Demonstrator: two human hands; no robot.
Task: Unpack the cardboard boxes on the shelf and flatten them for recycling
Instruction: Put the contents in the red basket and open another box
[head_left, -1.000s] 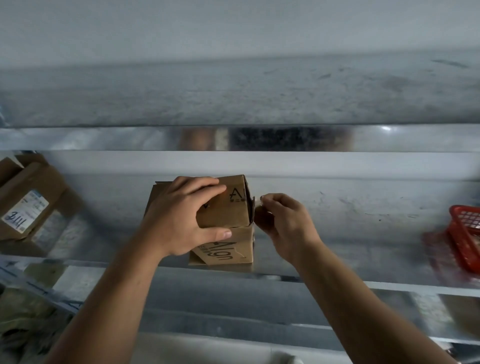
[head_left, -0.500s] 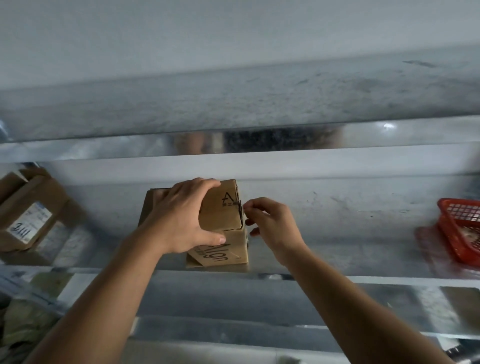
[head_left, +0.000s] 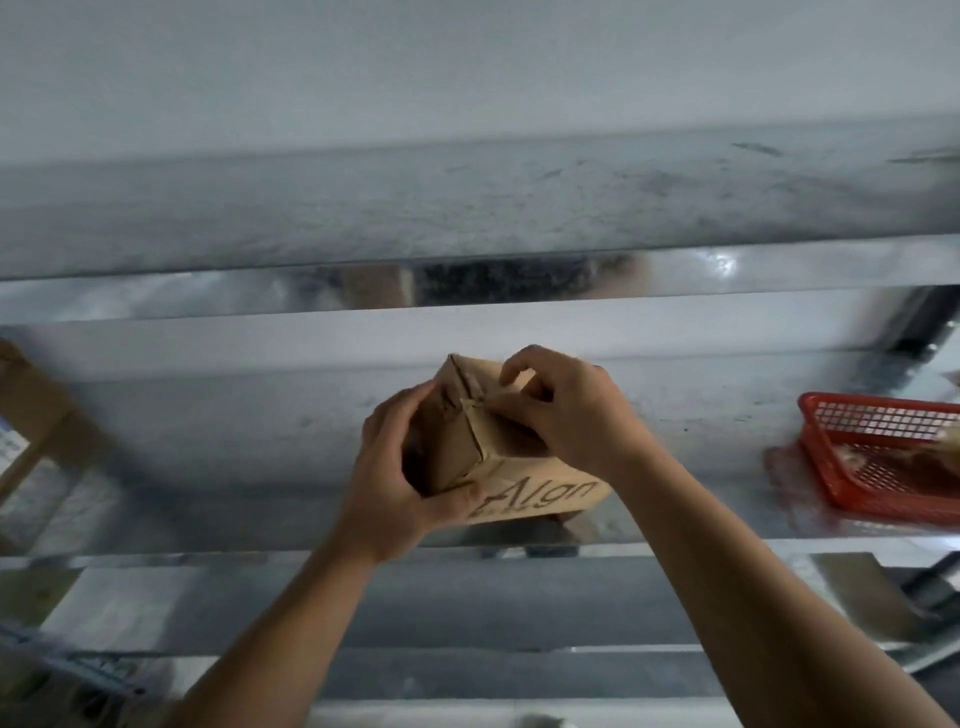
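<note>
While the left hand (head_left: 395, 483) grips the left end of a small brown cardboard box (head_left: 535, 493), its thumb lies along the lower front edge and its fingers wrap round the far side of that end face. The box is held at the middle of the view, above the front part of a grey galvanised metal shelf (head_left: 260, 467). It is tilted so that one corner points toward the camera, and the side printed with the word "Align" faces forward and down. Whether its underside touches the shelf cannot be told. The right hand (head_left: 566, 410) sits on top of the box with its fingers curled, thumb and forefinger pinching at the edge of a flap where the end seam meets the top. On the same shelf, well apart to the right, stands a red plastic mesh basket (head_left: 878, 423) with something brownish inside, too blurred to name. At the far left edge a second brown cardboard box with a white label (head_left: 31, 415) rests on the shelf, partly cut off by the frame.
</note>
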